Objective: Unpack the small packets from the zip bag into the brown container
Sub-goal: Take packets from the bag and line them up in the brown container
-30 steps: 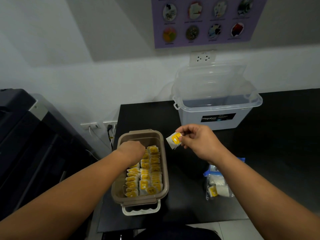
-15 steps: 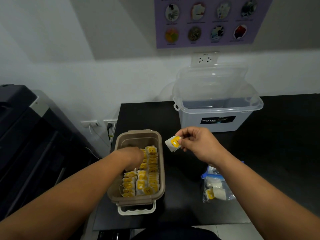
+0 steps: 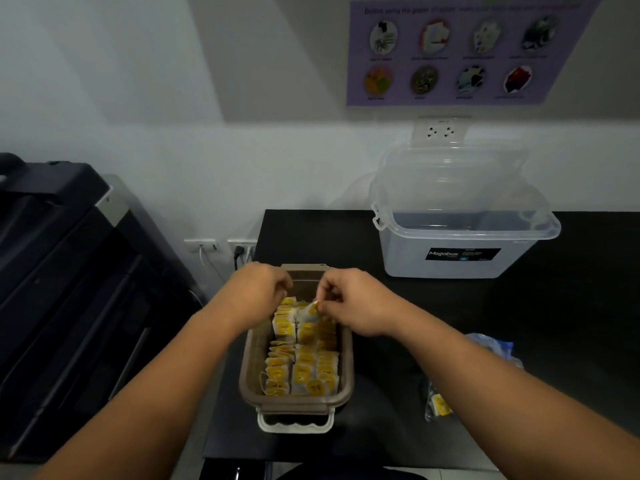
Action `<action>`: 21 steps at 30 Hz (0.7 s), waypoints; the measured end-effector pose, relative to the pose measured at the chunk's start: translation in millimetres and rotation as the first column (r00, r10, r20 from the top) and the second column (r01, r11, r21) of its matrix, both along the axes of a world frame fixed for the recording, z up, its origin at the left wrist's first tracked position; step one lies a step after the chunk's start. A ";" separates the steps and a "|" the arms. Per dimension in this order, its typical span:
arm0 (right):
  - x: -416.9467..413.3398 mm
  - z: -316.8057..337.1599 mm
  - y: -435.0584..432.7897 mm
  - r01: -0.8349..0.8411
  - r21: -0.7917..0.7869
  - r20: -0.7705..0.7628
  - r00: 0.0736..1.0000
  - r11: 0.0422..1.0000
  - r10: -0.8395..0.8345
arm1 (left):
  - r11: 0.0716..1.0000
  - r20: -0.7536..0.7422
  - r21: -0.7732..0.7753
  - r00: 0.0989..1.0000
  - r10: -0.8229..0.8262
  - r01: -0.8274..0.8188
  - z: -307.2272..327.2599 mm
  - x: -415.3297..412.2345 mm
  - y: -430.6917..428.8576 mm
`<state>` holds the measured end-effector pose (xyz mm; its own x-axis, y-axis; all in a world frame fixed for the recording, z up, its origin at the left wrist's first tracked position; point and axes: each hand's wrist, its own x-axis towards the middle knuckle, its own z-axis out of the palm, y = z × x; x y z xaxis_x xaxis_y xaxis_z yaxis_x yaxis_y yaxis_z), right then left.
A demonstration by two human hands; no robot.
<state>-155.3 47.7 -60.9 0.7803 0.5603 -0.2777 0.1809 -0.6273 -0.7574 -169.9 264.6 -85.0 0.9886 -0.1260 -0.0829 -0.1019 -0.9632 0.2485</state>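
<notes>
Head camera: we looked down on two bare hands meeting over the far end of the brown container [image 3: 250,355], which sat open on the black table [image 3: 571,306] directly beneath them. The right hand [image 3: 356,303] pinched a small packet [image 3: 309,311], white with a yellow label, between thumb and curled fingers, holding it at the far end of the middle row. The left hand [image 3: 258,292] was just beside it, knuckles up and fingers bent down toward the far end of the left row. We could not tell whether it gripped anything or only touched the packets there.

Nearer the person than the hands, the stored packets [image 3: 304,372] stood in three close rows that ran to the container's near wall, where a pale latch [image 3: 296,422] hung from the rim.

The zip bag [image 3: 495,348] lay on the table well to the right of the right hand, partly hidden by the right forearm. One yellow-labelled bagged packet [image 3: 439,405] showed through its clear plastic.

Beyond the right hand, a clear storage box [image 3: 460,258] with a dark label stood open, its lid [image 3: 450,174] leaning back against the wall. Above the box we saw a wall socket [image 3: 441,129] and a purple poster [image 3: 460,53] of round pictures.

To the left of the left hand stood a dark office machine [image 3: 69,289], with two wall outlets [image 3: 221,244] between it and the table.
</notes>
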 end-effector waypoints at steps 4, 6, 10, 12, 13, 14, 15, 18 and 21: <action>4.7 -12.1 39.3 -0.157 -0.282 0.025 0.985 0.946 0.171 | 0.992 0.187 -0.080 0.976 0.110 -0.096 -22.9 -17.2 10.6; 5.8 -22.3 54.7 -0.196 -0.408 0.025 0.974 0.892 0.226 | 0.984 0.197 -0.118 0.968 0.155 -0.133 -32.3 -24.3 12.7; 10.5 -42.2 73.8 -0.174 -0.560 0.033 0.972 0.810 0.232 | 0.968 0.162 -0.204 0.970 0.179 -0.145 -44.7 -35.4 16.0; 13.3 -49.5 80.6 -0.157 -0.600 0.022 0.977 0.784 0.212 | 0.961 0.140 -0.236 0.973 0.184 -0.148 -50.1 -39.6 16.2; 14.0 -52.6 83.7 -0.146 -0.617 0.021 0.979 0.773 0.201 | 0.955 0.145 -0.257 0.972 0.187 -0.145 -52.5 -41.2 16.1; 15.5 -56.6 87.7 -0.137 -0.635 0.017 0.982 0.761 0.190 | 0.950 0.153 -0.278 0.969 0.192 -0.145 -54.2 -42.5 16.4; 15.9 -60.9 90.5 -0.130 -0.653 0.013 0.983 0.746 0.183 | 0.943 0.158 -0.299 0.967 0.198 -0.144 -55.6 -43.1 17.1; 15.7 -72.7 101.3 -0.158 -0.740 -0.034 0.980 0.654 0.198 | 0.922 0.156 -0.360 0.965 0.210 -0.143 -58.9 -43.1 19.2; 13.9 -79.5 109.6 -0.237 -0.824 -0.091 0.952 0.515 0.294 | 0.881 0.126 -0.443 0.961 0.245 -0.166 -59.2 -43.9 19.0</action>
<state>-141.4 157.3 -140.3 0.6638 0.2941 -0.6877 0.4689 -0.8799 0.0763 -213.8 283.6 -144.2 0.9895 0.0973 0.1065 0.0078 -0.7731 0.6342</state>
